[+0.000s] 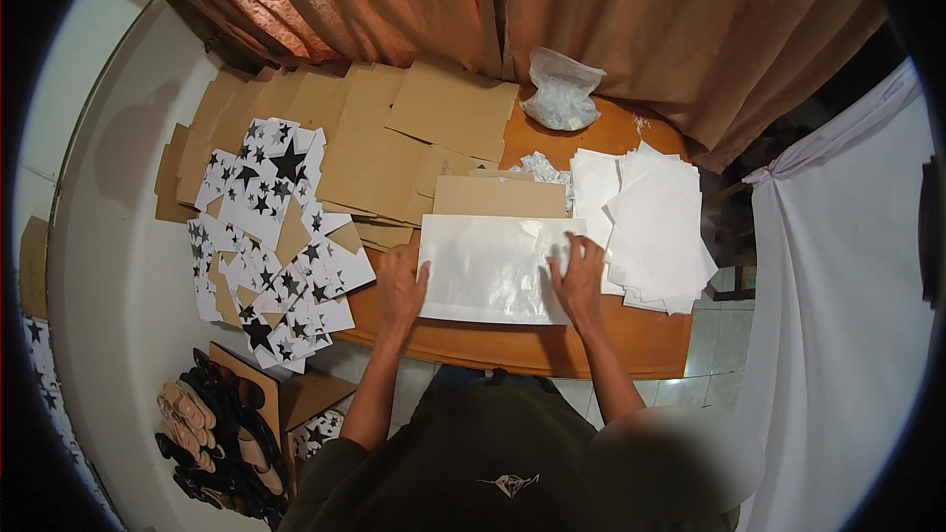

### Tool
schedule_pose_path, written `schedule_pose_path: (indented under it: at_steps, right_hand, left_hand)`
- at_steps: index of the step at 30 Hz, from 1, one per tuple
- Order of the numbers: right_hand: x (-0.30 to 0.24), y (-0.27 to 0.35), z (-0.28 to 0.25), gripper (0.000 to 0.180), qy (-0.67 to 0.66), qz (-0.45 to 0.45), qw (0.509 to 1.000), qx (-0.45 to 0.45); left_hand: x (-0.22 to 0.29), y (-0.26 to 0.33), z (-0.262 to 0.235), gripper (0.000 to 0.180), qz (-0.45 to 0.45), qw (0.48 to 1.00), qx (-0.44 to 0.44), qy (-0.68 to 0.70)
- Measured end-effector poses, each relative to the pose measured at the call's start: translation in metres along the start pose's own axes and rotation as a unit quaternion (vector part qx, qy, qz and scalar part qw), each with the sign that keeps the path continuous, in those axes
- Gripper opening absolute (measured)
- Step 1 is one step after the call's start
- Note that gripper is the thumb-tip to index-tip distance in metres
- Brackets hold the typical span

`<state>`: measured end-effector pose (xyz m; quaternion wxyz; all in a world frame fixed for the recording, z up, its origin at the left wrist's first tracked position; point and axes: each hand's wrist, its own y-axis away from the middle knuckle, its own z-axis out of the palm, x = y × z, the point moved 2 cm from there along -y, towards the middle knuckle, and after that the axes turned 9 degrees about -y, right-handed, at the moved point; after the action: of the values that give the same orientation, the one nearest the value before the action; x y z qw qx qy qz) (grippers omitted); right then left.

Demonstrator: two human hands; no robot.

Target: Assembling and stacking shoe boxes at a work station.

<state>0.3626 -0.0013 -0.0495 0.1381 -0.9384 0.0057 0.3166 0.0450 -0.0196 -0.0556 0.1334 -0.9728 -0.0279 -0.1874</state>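
Observation:
A glossy white sheet (pixel 488 271) spans the space between my hands, near the table's front edge. My left hand (pixel 401 286) grips its left side, with the thumb along the edge and the fingers beyond it. At the right side, my right hand (pixel 579 281) holds the sheet, its thumb over the surface and its fingers bent by the far corner. Light reflects off the sheet near my right thumb. Just behind it lies a brown cardboard piece (pixel 501 197), partly covered by the sheet.
White paper sheets (pixel 655 222) lie stacked on the right of the wooden table (pixel 631 340). Flat cardboard (pixel 374 143) and star-printed white pieces (pixel 261 202) spread across the left. A clear plastic bag (pixel 562 94) stands at the back. Shoes (pixel 222 433) sit lower left, below the table.

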Motion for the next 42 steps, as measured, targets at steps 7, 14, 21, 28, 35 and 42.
schedule_pose_path:
  at_steps: [7, 14, 21, 28, 35, 42]
  right_hand:
    - [-0.025, 0.033, 0.053, 0.037, 0.048, -0.085, 0.98, -0.174]
    - [-0.018, 0.042, 0.092, 0.047, 0.14, -0.067, 0.967, -0.204]
    - [-0.009, 0.039, 0.114, 0.048, 0.112, -0.032, 0.961, -0.253]
    - [0.006, 0.038, 0.13, 0.03, 0.111, -0.009, 0.948, -0.297]
    - [0.02, 0.04, 0.149, 0.052, 0.128, 0.009, 0.894, -0.429]
    - [0.019, 0.036, 0.153, 0.056, 0.098, 0.079, 0.889, -0.441]
  left_hand:
    - [0.043, -0.002, 0.039, 0.045, 0.268, 0.941, -0.203, -0.024]
    - [0.033, 0.0, 0.07, 0.062, 0.279, 0.921, -0.262, -0.08]
    - [0.023, -0.007, 0.093, 0.075, 0.259, 0.889, -0.354, -0.133]
    - [0.03, -0.011, 0.114, 0.091, 0.27, 0.837, -0.448, -0.161]
    - [0.017, -0.007, 0.137, 0.081, 0.279, 0.825, -0.46, -0.174]
    - [0.01, -0.007, 0.138, 0.076, 0.261, 0.831, -0.469, -0.143]
